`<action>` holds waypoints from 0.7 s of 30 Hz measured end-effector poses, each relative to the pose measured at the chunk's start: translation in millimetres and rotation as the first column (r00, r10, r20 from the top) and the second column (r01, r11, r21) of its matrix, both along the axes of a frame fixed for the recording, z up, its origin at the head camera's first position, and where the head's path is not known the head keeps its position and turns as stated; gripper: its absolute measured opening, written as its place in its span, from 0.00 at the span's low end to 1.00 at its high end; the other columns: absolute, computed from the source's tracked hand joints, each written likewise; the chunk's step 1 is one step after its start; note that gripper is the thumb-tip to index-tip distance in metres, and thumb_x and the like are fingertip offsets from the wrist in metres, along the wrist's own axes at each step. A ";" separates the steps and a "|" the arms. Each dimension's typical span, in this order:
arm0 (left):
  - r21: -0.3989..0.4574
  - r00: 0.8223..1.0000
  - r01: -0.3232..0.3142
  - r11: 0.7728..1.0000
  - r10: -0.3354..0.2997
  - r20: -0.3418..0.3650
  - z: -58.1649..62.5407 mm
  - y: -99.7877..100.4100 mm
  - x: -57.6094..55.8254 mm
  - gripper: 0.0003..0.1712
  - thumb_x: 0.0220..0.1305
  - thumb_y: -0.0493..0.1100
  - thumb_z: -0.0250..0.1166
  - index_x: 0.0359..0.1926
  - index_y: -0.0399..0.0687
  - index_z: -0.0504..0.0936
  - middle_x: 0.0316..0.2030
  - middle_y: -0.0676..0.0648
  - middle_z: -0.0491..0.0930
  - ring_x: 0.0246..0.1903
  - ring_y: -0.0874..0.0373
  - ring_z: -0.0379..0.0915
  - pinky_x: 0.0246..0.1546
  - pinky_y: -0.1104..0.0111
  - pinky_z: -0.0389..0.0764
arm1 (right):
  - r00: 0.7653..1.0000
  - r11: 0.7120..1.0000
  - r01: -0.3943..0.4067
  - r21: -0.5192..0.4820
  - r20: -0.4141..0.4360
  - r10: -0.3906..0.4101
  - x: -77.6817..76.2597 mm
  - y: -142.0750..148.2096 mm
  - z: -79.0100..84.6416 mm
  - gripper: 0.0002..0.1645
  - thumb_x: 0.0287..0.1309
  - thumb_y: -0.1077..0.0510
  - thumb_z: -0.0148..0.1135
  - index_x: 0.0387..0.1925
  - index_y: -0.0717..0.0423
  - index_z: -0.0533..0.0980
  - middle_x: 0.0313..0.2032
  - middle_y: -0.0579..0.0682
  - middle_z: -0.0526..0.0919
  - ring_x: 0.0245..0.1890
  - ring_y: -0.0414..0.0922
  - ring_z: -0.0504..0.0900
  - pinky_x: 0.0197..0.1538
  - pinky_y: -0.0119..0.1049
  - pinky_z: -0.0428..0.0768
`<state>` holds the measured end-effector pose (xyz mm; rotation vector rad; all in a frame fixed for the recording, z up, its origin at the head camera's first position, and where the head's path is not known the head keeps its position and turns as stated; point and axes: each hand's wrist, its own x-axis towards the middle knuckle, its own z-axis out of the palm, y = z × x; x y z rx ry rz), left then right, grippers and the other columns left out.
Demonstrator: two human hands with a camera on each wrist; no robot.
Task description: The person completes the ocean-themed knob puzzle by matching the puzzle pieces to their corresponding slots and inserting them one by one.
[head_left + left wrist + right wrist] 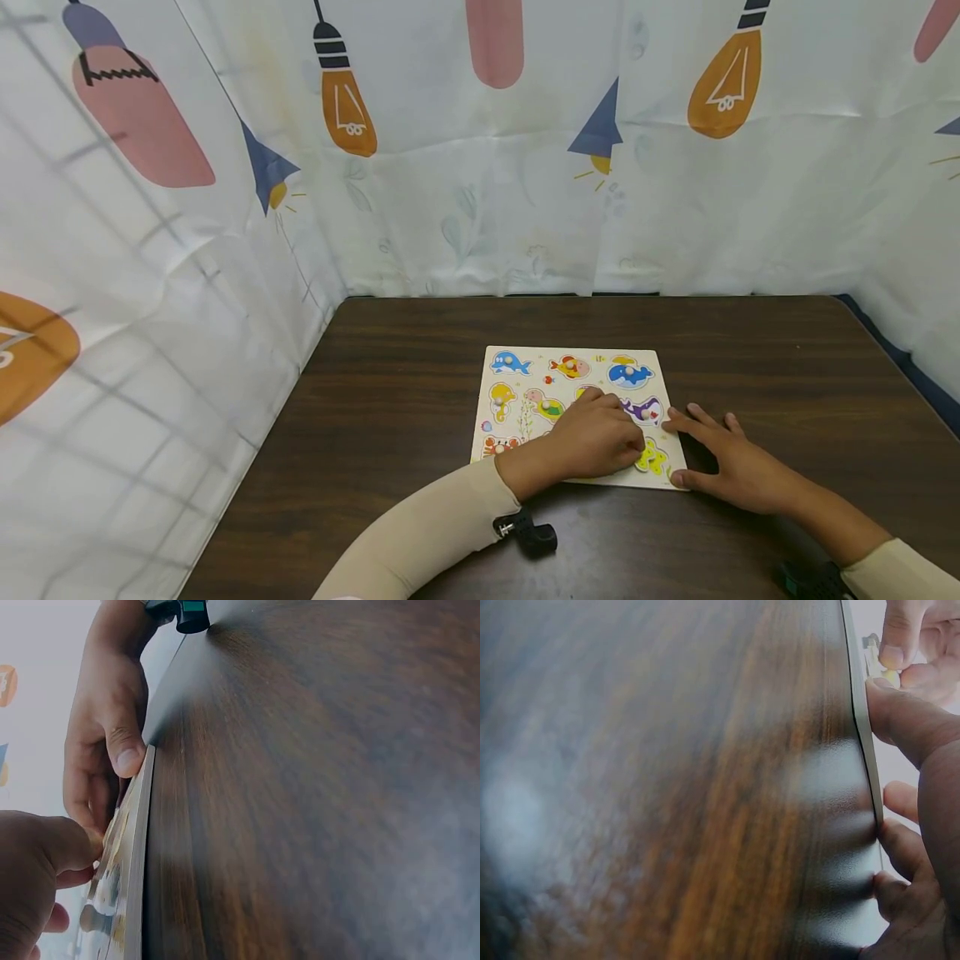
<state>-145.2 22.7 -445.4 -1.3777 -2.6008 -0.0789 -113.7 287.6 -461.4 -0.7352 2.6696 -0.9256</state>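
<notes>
A pale wooden peg puzzle board (480, 433) with sea-animal pieces lies on the dark table. My left hand (592, 433) is over its lower right part and hides several pieces. Its thumb and finger pinch a yellow starfish piece (651, 457), whose yellow edge (891, 677) shows at the fingertips in the right wrist view. My right hand (742, 467) is spread at the board's right side, thumb on the lower right corner and index fingertip at the edge. A purple piece (643, 410), a blue whale (630, 375) and a crab (498, 446) show around the left hand.
The brown table (375, 400) reaches back to a white printed curtain (465, 208), which also hangs along the left side. Black wrist cameras sit on both forearms, the left one (528, 533) low over the table in front of the board.
</notes>
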 end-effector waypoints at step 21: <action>-0.026 0.999 -0.032 0.999 0.033 0.036 -1.3 13.6 2.6 0.07 0.69 0.55 0.64 0.42 0.73 0.89 0.37 0.72 0.82 0.41 0.69 0.68 0.52 0.69 0.64 | 1.000 1.000 0.007 0.002 -0.007 -0.007 1.0 -0.9 0.1 0.47 0.59 0.36 0.70 0.74 0.50 0.66 0.76 0.65 0.58 0.75 0.71 0.51 0.70 0.70 0.31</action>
